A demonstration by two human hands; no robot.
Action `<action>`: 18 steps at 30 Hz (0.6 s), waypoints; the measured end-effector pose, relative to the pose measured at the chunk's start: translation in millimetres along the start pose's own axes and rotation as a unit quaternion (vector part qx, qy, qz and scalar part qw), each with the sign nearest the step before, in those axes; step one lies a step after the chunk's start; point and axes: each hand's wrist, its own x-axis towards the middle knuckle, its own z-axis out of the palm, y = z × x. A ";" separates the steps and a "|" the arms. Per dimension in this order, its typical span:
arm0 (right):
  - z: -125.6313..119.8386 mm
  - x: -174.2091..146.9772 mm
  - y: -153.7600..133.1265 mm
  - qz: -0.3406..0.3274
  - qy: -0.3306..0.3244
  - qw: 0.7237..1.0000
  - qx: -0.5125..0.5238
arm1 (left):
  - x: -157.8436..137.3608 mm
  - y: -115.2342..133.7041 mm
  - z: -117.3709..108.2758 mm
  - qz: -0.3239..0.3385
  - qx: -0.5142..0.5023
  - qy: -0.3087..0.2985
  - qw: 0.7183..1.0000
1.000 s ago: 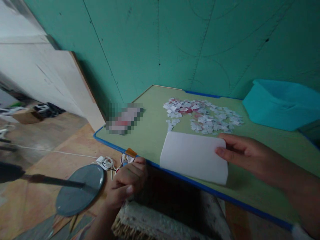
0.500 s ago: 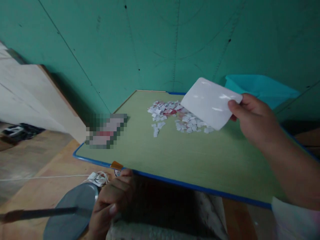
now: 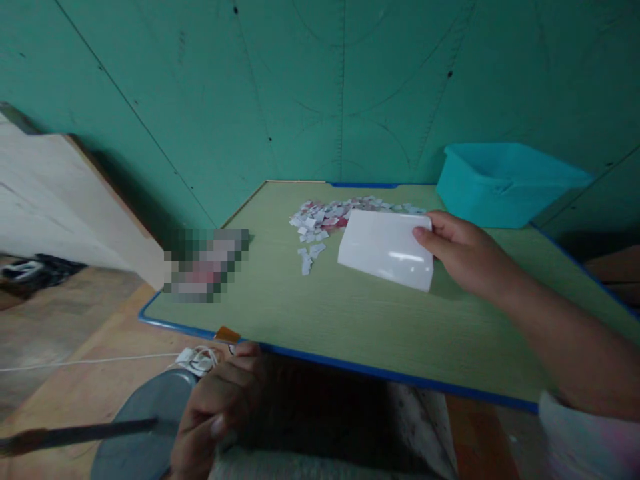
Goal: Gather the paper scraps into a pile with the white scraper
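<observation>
In my right hand (image 3: 460, 250), a glossy white sheet (image 3: 385, 247) with rounded corners is pinched at its right edge, thumb on top. The sheet bends slightly and covers part of a pile of small torn paper pieces (image 3: 313, 220), white with some pink and red. A few loose paper scraps (image 3: 309, 257) lie just left of the sheet. My left hand (image 3: 225, 393) rests low by the table's front edge, fingers curled closed. Whatever those fingers hold, if anything, is hidden.
The pale green table (image 3: 300, 307) has a blue rim and stands against a green wall. At its back right is a turquoise bin (image 3: 490, 193). A blurred-out flat item (image 3: 207, 267) lies on the left. A grey round stool (image 3: 145, 427) and white cable (image 3: 197, 360) are below.
My right hand has moved left and down with the white sheet, which now lies lower and flatter over the table. More of the turquoise bin shows. My left hand stays near the edge.
</observation>
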 end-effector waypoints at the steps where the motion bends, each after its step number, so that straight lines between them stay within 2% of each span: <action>1: -1.0 0.0 -0.3 0.007 -0.013 0.999 0.029 | -0.3 -0.1 0.2 -0.002 -0.015 0.004 1.000; 3: -2.5 0.3 0.0 0.020 -0.018 0.997 0.073 | -1.4 0.4 0.1 -0.015 -0.027 0.016 0.999; 5: -2.4 1.4 2.2 0.022 0.008 0.996 0.083 | -3.2 1.2 -1.0 -0.030 -0.022 0.018 0.999; 7: -0.7 3.1 5.7 0.013 0.034 0.997 0.071 | -4.7 2.0 -2.6 -0.036 -0.020 -0.007 0.999; 10: 2.1 4.8 9.9 0.002 0.047 0.998 0.033 | -5.0 2.5 -3.8 -0.032 -0.025 -0.006 0.999; 13: 3.1 3.6 8.5 0.000 0.033 0.999 0.000 | -2.8 2.9 -2.6 -0.031 -0.025 0.001 0.999; 16: 2.5 1.0 3.0 0.008 -0.013 0.998 0.054 | -0.3 2.9 -1.0 -0.030 -0.030 -0.003 0.999; 18: 2.0 0.3 0.5 0.019 -0.019 0.995 0.097 | 0.3 2.2 -1.0 -0.024 -0.040 0.005 0.999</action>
